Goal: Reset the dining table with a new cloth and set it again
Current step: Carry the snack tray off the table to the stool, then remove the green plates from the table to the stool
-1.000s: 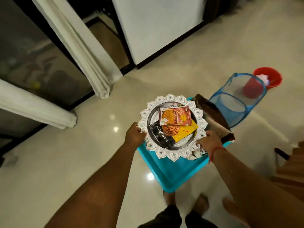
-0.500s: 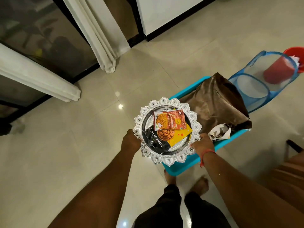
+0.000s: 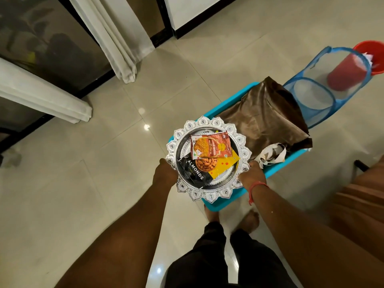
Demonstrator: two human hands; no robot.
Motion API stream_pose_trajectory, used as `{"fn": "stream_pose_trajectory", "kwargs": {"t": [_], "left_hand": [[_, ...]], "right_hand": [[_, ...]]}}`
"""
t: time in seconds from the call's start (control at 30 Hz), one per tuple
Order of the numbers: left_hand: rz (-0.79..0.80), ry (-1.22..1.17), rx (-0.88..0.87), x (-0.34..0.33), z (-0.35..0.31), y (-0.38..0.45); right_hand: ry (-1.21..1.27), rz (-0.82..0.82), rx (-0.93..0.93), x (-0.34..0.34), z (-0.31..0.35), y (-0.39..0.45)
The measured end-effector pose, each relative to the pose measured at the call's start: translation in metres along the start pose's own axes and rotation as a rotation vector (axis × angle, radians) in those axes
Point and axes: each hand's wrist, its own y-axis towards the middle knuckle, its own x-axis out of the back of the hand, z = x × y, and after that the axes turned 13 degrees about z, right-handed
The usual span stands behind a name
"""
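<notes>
Head view: left hand (image 3: 165,173) and right hand (image 3: 251,173) still grip the tray (image 3: 207,159); blue tub (image 3: 216,201) now farther right beneath it.

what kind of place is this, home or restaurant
Most likely a home. Glossy cream floor tiles, long white curtains beside dark glass doors, and a blue mesh laundry hamper by a red plastic bucket all suggest a household room.

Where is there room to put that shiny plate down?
Bare floor tiles lie free left of the silver plate, toward the curtains. The blue tub beneath is crowded: brown cloth and crumpled paper fill it.
</notes>
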Motion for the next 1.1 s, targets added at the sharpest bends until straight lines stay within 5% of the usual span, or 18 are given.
{"fn": "stream_pose_trajectory", "kwargs": {"t": [0.2, 0.6, 0.8, 1.1], "left_hand": [[-0.111, 0.246, -0.008, -0.002, -0.022, -0.01], [-0.185, 0.886, -0.53, -0.013, -0.098, -0.045], [-0.249, 1.035, -0.812, -0.023, -0.201, -0.099], [-0.294, 1.145, -1.396, -0.151, -0.387, -0.267]], "right_hand": [[-0.067, -0.022, -0.001, -0.001, 0.005, 0.002], [-0.35, -0.083, 0.198, 0.045, 0.032, -0.018], [-0.55, -0.321, 0.253, 0.133, 0.034, -0.073], [-0.356, -0.811, 0.042, 0.336, -0.082, -0.209]]}}
